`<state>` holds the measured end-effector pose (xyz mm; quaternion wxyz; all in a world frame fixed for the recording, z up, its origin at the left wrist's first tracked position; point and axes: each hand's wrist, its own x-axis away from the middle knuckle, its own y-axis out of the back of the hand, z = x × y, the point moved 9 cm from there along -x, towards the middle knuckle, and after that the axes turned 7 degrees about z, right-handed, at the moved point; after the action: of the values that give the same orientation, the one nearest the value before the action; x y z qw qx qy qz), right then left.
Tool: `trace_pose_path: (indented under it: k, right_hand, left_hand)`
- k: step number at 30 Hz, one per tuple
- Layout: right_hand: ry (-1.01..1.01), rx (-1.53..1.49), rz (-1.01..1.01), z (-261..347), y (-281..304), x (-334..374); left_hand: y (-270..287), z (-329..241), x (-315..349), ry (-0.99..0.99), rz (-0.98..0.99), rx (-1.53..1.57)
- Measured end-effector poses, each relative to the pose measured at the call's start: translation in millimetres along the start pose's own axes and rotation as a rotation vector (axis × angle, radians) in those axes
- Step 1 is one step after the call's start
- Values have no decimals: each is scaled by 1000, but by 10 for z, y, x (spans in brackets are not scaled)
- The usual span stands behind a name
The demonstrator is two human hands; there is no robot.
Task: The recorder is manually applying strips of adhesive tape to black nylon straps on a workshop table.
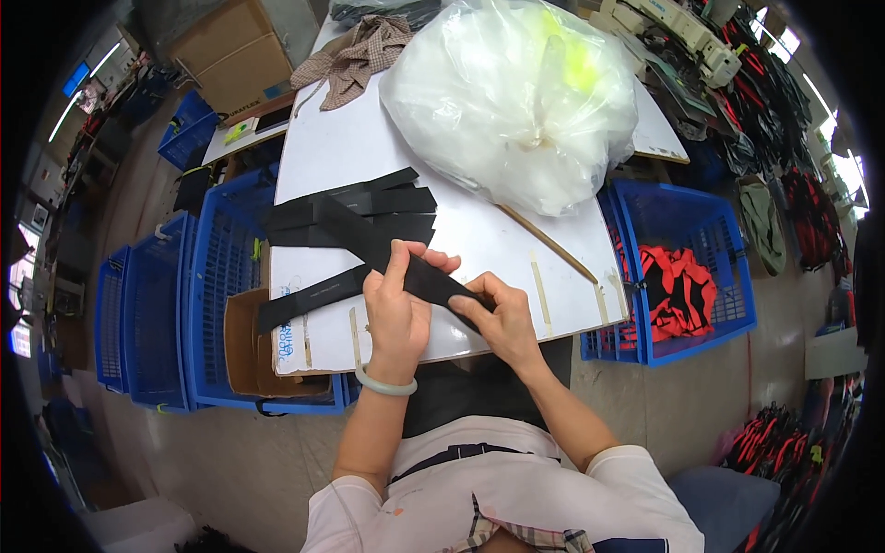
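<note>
A long black fabric strip (pixel 361 234) runs slantwise through both my hands, above the near part of a white table (pixel 484 318). My left hand (pixel 399 309), with a pale bangle at the wrist, is closed round the strip's middle, thumb on top. Near its lower right end, my right hand (pixel 498 318) pinches the same strip between thumb and fingers. Several more black strips (pixel 396 201) lie overlapped on the table beyond my left hand. Another black strip (pixel 313 297) lies slanted at the table's left edge, its upper end hidden behind the held one.
A large clear plastic bag of white stuff (pixel 498 101) fills the far table, with a wooden stick (pixel 548 242) before it. Checked cloth (pixel 355 60) lies far left. Blue crates (pixel 212 359) flank the left side; a blue crate (pixel 724 318) at right holds red-black pieces (pixel 678 290).
</note>
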<state>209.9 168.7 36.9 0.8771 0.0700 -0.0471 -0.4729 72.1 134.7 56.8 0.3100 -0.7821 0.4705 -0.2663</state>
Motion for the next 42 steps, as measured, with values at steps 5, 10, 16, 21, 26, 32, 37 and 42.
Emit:
trace_pose_path:
  k: [5, 10, 16, 21, 26, 32, 37, 42]
  right_hand:
    - [212, 165, -98, 95, 39, 63]
    - [-58, -481, 63, -221, 31, -46]
    - [120, -135, -67, -70, 74, 44]
    - [298, 264, -175, 242, 228, 116]
    - [330, 350, -191, 196, 200, 164]
    - [40, -137, -102, -247, 170, 30]
    - [81, 74, -160, -116, 196, 77]
    - [317, 339, -198, 209, 231, 123]
  left_hand:
    - [149, 215, -53, 67, -15, 87]
    - [-8, 99, -114, -40, -16, -42]
    - [160, 242, -194, 3, -35, 15]
    - [52, 314, -280, 50, 51, 209]
    - [120, 389, -282, 55, 32, 221]
    - [88, 366, -296, 53, -1, -2]
    - [39, 378, -354, 37, 74, -54]
    - [78, 483, -395, 101, -47, 155]
